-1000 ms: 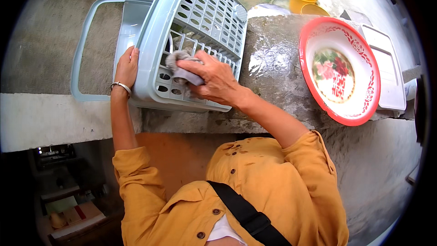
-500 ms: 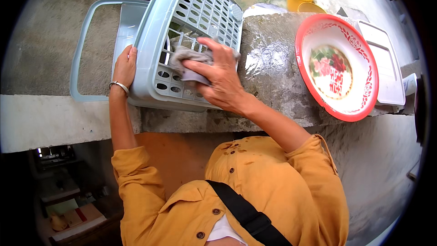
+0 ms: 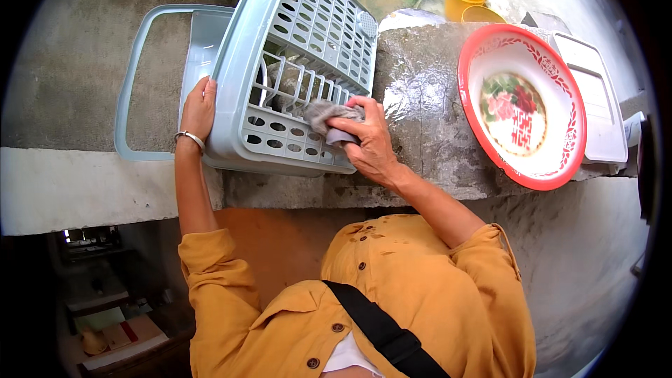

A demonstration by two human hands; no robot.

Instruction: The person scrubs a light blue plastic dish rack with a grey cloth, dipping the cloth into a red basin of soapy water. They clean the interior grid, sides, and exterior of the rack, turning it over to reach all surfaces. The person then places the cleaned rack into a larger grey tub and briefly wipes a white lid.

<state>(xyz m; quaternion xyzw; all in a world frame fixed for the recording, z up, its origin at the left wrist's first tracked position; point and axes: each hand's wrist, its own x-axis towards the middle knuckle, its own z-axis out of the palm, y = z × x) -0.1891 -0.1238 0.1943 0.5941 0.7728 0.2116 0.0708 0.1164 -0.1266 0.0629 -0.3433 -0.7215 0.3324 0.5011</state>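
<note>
Pale-blue rack (image 3: 232, 108) in the head view rests on the wet concrete ledge (image 3: 427, 126), the left hand (image 3: 199, 110) against its side, closure unclear, the right hand (image 3: 373, 143) curled round a grey cloth (image 3: 326, 113); slick concrete could let pressure slide it, or its openings snag the cloth

Widest lane: wet strip of surface (image 3: 423, 126) between blue rack (image 3: 241, 91) and red-rimmed basin (image 3: 521, 115). Right hand (image 3: 372, 143) with grey cloth (image 3: 325, 113) plus forearm block its near end. Left hand (image 3: 199, 106) occupies rack's left rim. White lid (image 3: 609, 108) crowds basin's right side. Rack's middle slots: narrow, ribbed.
</note>
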